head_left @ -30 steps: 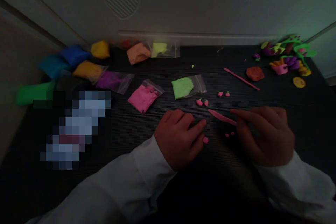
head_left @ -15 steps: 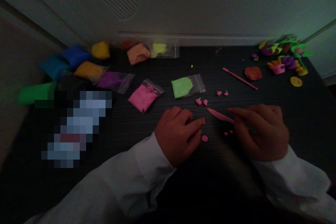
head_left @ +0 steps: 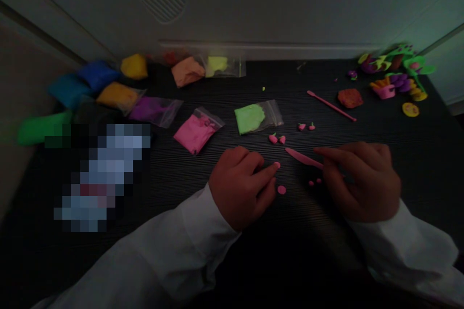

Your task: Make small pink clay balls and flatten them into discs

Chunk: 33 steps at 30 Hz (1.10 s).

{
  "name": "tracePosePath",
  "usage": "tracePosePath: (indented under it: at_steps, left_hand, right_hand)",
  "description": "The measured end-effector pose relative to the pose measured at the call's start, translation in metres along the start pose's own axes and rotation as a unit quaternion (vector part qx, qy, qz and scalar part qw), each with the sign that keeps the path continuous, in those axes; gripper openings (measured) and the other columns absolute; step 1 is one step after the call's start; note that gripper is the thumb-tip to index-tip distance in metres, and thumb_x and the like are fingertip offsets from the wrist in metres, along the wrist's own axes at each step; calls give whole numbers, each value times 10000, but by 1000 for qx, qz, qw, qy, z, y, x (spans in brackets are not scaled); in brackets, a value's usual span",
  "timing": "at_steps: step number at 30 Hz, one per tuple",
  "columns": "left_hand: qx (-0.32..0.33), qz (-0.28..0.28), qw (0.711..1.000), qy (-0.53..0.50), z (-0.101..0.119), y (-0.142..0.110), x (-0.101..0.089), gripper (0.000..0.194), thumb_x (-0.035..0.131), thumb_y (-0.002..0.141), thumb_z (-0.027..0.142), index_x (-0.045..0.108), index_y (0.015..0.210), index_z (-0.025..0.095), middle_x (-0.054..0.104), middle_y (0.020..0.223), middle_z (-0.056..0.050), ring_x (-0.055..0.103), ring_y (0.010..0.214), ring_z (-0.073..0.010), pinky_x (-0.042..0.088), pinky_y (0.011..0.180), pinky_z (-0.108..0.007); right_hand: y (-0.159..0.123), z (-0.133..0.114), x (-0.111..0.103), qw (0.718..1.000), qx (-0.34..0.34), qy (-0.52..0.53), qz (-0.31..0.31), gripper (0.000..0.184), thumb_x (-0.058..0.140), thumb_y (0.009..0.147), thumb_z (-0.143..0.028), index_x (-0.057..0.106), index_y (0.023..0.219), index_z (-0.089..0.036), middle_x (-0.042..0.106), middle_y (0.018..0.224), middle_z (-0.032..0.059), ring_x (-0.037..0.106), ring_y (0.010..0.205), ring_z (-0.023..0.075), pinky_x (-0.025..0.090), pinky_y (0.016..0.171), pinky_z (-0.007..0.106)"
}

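Note:
My left hand (head_left: 244,186) rests low over the dark table, index finger stretched out and thumb apart below it. A small pink clay piece (head_left: 277,165) shows at that index fingertip. Just below the fingertip lies a flat pink clay disc (head_left: 282,189). My right hand (head_left: 362,181) is closed around a pink modelling knife (head_left: 303,158), its blade pointing left and its handle mostly hidden by my fingers. Two tiny pink clay balls (head_left: 314,182) sit beside that hand. Beyond the blade are small pink clay fruits with green stems (head_left: 277,139), and another pair (head_left: 306,127) farther right.
A light green clay bag (head_left: 250,118) and a pink clay bag (head_left: 195,130) lie ahead. More coloured bags, including a purple one (head_left: 152,110), cover the left. A thin pink tool (head_left: 331,105), a reddish-brown lump (head_left: 350,98) and finished clay figures (head_left: 384,88) are at right.
My left index fingertip has shifted slightly left. My right hand keeps nearly the same place with the knife. The whole view has moved a little.

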<state>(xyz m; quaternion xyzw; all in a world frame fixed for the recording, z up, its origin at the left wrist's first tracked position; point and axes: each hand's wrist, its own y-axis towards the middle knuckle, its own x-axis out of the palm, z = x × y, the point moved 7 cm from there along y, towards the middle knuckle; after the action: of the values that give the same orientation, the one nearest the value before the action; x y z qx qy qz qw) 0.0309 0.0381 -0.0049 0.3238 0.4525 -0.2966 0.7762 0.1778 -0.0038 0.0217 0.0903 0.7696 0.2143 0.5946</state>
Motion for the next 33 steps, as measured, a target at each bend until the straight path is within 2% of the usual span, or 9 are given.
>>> tracePosePath:
  at_steps: [8,13,28,33]
  left_hand:
    - [18,0,1000,25,5,0,-2,292,443,776,289,585,1016,199,554,789,-55,444,744,-188,381,658,-359]
    - [8,-4,1000,18,4,0,-2,300,433,778,286,579,1016,178,556,813,-62,452,764,-196,380,673,-369]
    - [36,-42,996,76,8,-1,1,328,404,802,333,533,1082,218,561,842,-44,437,775,-206,353,674,-372]
    - [31,-46,997,63,7,-2,2,357,400,801,363,522,1101,212,557,851,-58,439,764,-202,363,675,-376]
  right_hand:
    - [1,0,2,1000,-1,-6,-7,216,538,708,-182,585,916,-211,554,735,14,516,665,148,330,664,344]
    - [1,0,2,1000,-3,-4,-11,212,530,713,-188,585,917,-205,559,741,17,521,671,148,332,668,348]
    - [2,0,3,1000,-8,-8,-11,211,540,702,-183,585,906,-207,560,729,16,518,661,150,336,661,351]
    - [2,3,5,1000,-5,-8,-18,206,534,708,-186,584,906,-212,561,729,13,519,656,148,332,661,348]
